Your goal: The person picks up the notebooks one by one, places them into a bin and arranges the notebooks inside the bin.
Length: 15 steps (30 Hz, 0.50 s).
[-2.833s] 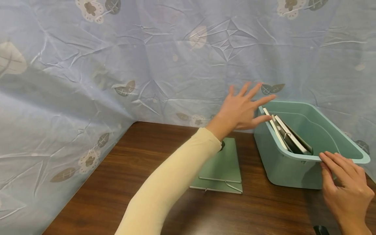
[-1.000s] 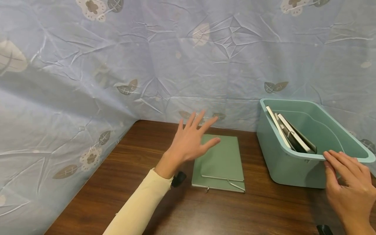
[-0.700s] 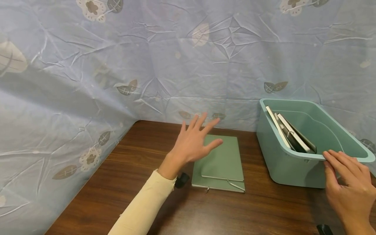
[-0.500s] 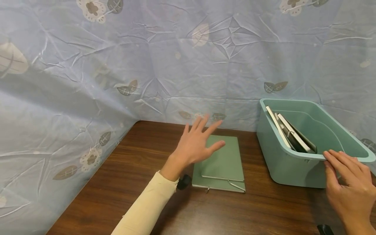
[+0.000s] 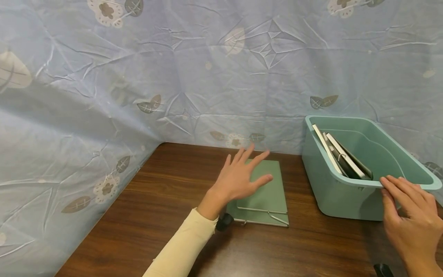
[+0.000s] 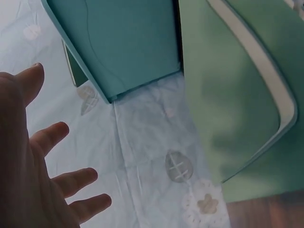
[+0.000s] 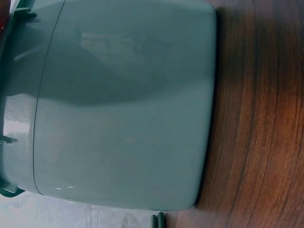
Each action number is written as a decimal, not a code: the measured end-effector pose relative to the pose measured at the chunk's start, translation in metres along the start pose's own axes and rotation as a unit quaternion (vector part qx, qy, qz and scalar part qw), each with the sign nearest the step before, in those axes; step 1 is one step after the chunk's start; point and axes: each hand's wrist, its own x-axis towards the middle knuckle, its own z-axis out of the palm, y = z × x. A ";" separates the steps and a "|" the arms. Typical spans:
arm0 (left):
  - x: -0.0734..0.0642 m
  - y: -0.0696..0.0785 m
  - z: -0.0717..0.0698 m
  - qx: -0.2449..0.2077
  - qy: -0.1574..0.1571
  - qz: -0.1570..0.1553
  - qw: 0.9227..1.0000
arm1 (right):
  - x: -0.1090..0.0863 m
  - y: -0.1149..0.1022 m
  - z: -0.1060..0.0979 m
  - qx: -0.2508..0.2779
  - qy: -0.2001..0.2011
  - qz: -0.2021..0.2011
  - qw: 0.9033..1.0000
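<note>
As steadying seems intended, bin (image 5: 346, 202) is gripped at rim by right hand (image 5: 410, 219).
Notebooks (image 5: 267, 192) are overhung by left hand (image 5: 235, 182), spread wide.

Back and left: creased pale blue sheet (image 5: 207, 88) with a grey-brown leaf and white flower print
Below: dark brown wood-grain tabletop (image 5: 155, 192)

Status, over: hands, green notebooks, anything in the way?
Left hand spread, holding nothing, partly hiding green notebooks in head view. Right hand grips teal bin by its rim. Notebooks stacked on table. No other obstruction seen.
</note>
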 end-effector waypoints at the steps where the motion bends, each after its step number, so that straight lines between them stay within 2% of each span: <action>1: 0.000 0.001 0.002 -0.004 -0.003 -0.001 1.000 | 0.000 0.000 0.000 0.000 0.001 0.000 1.000; 11: -0.002 0.001 0.026 -0.027 -0.038 0.007 0.999 | -0.001 0.003 0.000 -0.002 -0.005 0.003 1.000; 15: -0.005 -0.001 0.033 -0.034 -0.063 0.003 0.997 | -0.001 0.002 0.000 -0.001 -0.005 0.002 1.000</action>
